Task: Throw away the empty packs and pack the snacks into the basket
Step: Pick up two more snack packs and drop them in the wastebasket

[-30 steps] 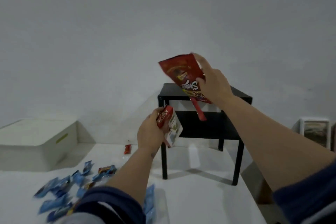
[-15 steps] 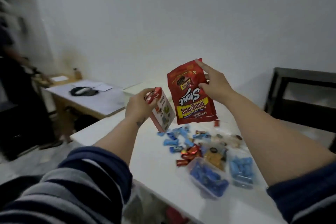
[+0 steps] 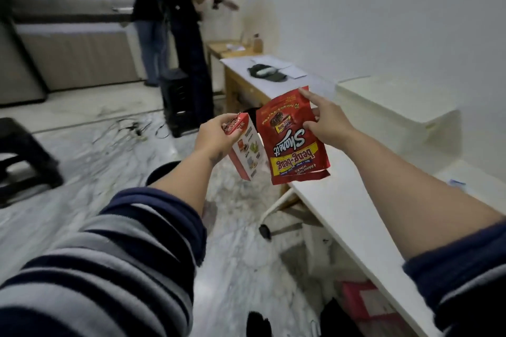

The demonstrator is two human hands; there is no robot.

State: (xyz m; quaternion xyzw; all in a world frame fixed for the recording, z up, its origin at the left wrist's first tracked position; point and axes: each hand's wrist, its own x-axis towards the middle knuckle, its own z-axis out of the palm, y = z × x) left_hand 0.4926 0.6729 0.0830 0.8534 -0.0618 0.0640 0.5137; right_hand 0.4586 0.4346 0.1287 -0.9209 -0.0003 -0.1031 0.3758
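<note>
1. Holding two packs out in front of the body, a person in a striped long-sleeved top stands beside a white table that runs along the right side of the view.
2. The left hand grips a small red and white box by its top end. The box hangs tilted, with its long axis running down and to the right, out over the floor.
3. The right hand pinches a flat red pouch at its upper right edge, thumb in front and forefinger stretched along the top corner. The pouch hangs upside down, its printing inverted, with its long axis roughly upright.
4. Box and pouch sit side by side at about the same height, the box to the left, their near edges almost touching. The pouch's lower edge hangs over the table's near left edge.
5. A dark round shape shows on the marble floor just behind the left forearm, below the box. It may be a bin, but I cannot tell.
6. If it is a bin, the left hand and its box are nearer to it, and the drop would be downward and a little toward the body.
7. No basket or loose snacks are in view.
8. Two other people stand in the background, well apart from the hands.
</note>
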